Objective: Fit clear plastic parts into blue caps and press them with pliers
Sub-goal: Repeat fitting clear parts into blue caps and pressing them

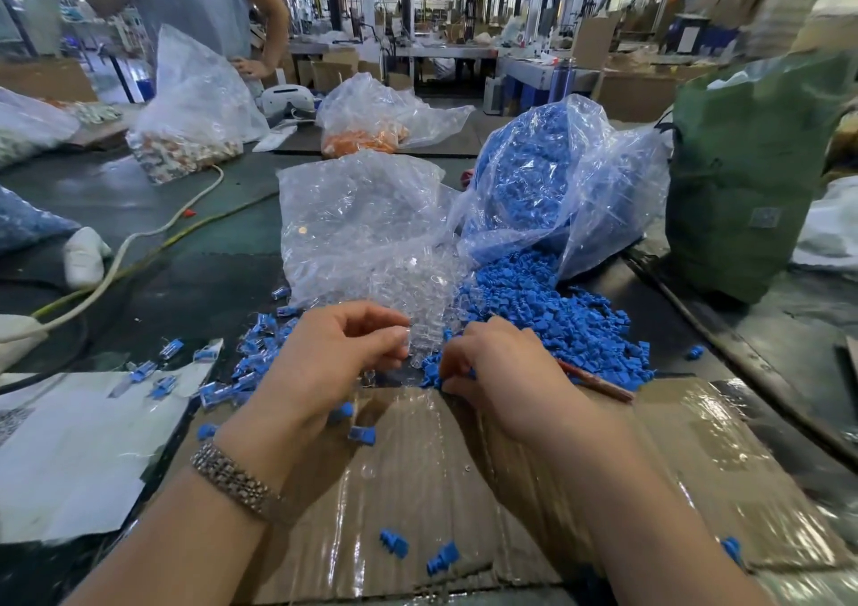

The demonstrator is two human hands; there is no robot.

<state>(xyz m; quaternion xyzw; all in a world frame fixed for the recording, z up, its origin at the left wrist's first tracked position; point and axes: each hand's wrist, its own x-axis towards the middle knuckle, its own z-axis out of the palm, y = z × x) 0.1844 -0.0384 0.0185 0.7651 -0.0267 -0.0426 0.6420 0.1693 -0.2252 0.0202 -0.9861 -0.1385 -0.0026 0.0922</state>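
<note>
A heap of clear plastic parts [429,299] spills from a clear bag [357,220] at the table's middle. Beside it on the right lies a heap of blue caps [557,322], poured from another bag [548,183]. My left hand [334,359] has curled fingers at the near edge of the clear heap and pinches a clear part. My right hand [501,373] reaches into the near edge of the blue heap, its fingertips curled on a blue cap. A reddish pliers handle [599,385] pokes out from under my right hand. Assembled blue-and-clear pieces [250,350] lie to the left.
Taped cardboard [418,475] covers the table in front of me, with loose blue caps [394,543] on it. White paper [69,443] lies left, a green sack [752,178] right. Bags of orange parts [367,138] and a white cable [139,243] lie farther back, near a standing person [195,1].
</note>
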